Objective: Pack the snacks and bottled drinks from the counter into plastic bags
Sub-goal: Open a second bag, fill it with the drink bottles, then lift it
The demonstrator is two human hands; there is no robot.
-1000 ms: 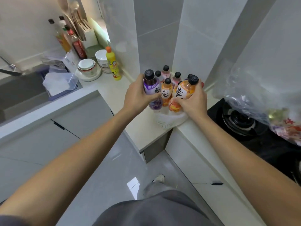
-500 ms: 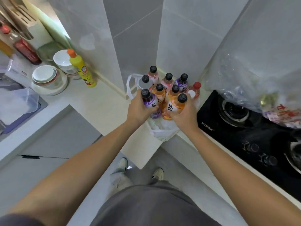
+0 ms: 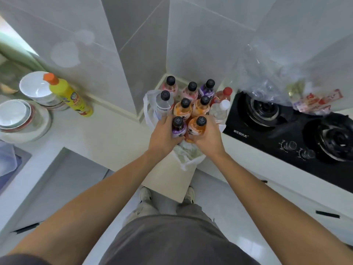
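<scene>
My left hand point(image 3: 163, 135) grips a purple bottle point(image 3: 179, 127) with a black cap. Beside it my right hand point(image 3: 207, 138) grips an orange bottle point(image 3: 197, 127). Both bottles are upright over the mouth of a white plastic bag point(image 3: 188, 156) in the counter corner. Several more capped bottles point(image 3: 192, 100) stand packed together just behind them, in or at the bag. A bag handle point(image 3: 146, 106) loops up on the left. A clear bag of snacks point(image 3: 313, 99) lies on the stove at the right.
A black gas stove point(image 3: 290, 131) fills the counter to the right. A yellow detergent bottle point(image 3: 69, 94) and stacked bowls point(image 3: 21, 117) stand on the left counter. Tiled walls close the corner behind the bottles. My shoes point(image 3: 145, 196) are on the floor below.
The view has tilted down and closer over the bottles. Both hands have lowered the purple and orange bottles toward the bag's mouth, still gripping them.
</scene>
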